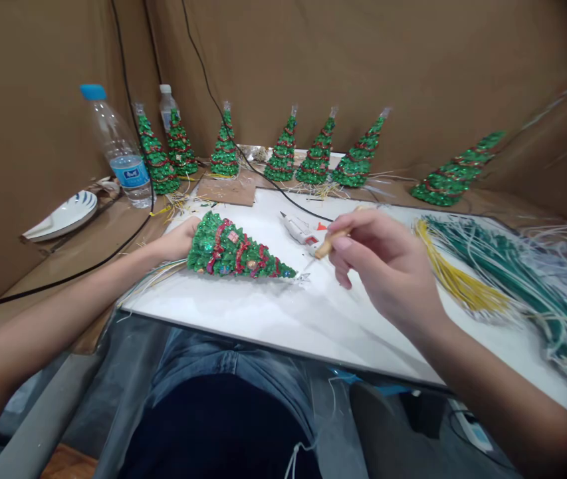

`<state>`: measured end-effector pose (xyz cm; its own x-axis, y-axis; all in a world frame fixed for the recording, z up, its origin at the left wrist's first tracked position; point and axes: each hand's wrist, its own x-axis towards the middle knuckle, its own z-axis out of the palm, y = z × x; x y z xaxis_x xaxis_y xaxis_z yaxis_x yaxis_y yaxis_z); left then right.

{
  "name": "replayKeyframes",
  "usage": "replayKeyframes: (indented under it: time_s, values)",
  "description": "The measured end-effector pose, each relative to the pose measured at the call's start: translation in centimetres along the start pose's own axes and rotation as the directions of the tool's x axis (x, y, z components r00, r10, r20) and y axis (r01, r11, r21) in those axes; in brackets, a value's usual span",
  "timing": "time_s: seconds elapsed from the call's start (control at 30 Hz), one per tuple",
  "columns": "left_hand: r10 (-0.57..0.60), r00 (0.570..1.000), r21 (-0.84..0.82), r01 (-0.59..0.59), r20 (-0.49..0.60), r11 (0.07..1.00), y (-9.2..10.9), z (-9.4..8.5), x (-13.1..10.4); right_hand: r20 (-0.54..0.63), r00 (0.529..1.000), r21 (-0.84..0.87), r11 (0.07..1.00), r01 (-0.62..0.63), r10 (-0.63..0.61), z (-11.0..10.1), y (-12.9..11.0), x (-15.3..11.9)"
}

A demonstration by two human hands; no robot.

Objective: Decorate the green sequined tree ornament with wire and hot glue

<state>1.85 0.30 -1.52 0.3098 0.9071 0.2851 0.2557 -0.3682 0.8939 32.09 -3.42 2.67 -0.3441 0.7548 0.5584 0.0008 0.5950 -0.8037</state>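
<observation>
A small green Christmas tree ornament (243, 249) with red garlands lies on its side above the white board, its tip to the right. My left hand (182, 241) is closed around its base; the fingers are mostly behind the tree. A clear star-like piece (304, 277) sits at the tip. My right hand (383, 256) pinches an awl-like tool (324, 249) by its wooden handle, and its thin point is directed down-left near the clear piece. Whether the point touches it I cannot tell. Just beyond lies what looks like a white glue gun (296, 229), partly behind my right hand.
Several finished-looking trees (283, 150) stand along the back. Bundles of yellow wires (462, 273) and green wires (517, 286) lie on the right. A water bottle (131, 174) and white dish (66, 216) are at left. A black cable (138, 243) hangs across.
</observation>
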Motion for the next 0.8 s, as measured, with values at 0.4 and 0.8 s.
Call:
replayKeyframes:
  time_s: [0.4,0.8]
  values:
    - [0.023,0.990,0.087,-0.035,0.137,0.996,0.5,0.3,0.1,-0.108,0.941,-0.242,0.926,0.289,-0.322,4.2,2.1,1.4]
    - [0.027,0.995,0.088,-0.036,0.098,0.995,0.5,0.3,0.1,-0.058,0.909,-0.331,0.867,0.373,-0.413,3.7,2.9,0.9]
